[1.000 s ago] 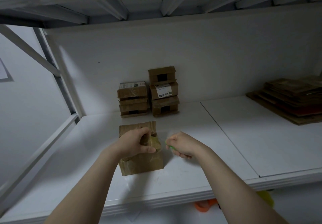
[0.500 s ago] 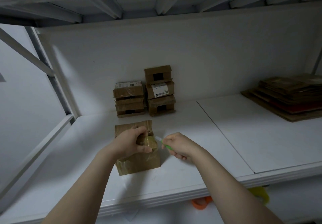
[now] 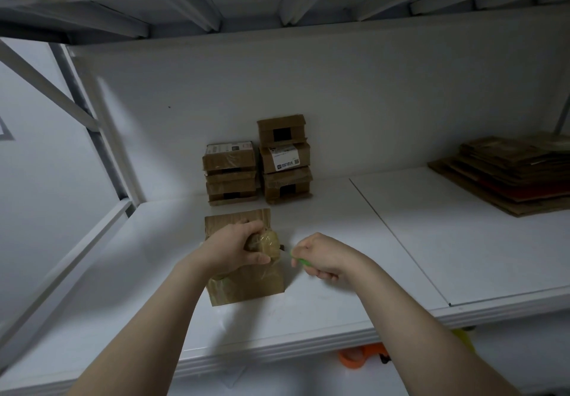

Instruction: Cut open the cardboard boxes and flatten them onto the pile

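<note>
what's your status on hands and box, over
Left hand grips the taped top of the box. Right hand holds green cutter beside it. Stacked boxes behind, flat pile far right, neither in the way.

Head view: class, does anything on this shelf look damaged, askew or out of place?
The cardboard box under the left hand is crumpled, its clear tape bunched into a wad near the green cutter in the right hand. The flattened pile at right is fanned unevenly.

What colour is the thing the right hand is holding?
Green: the cutter in the right hand, head view.
</note>
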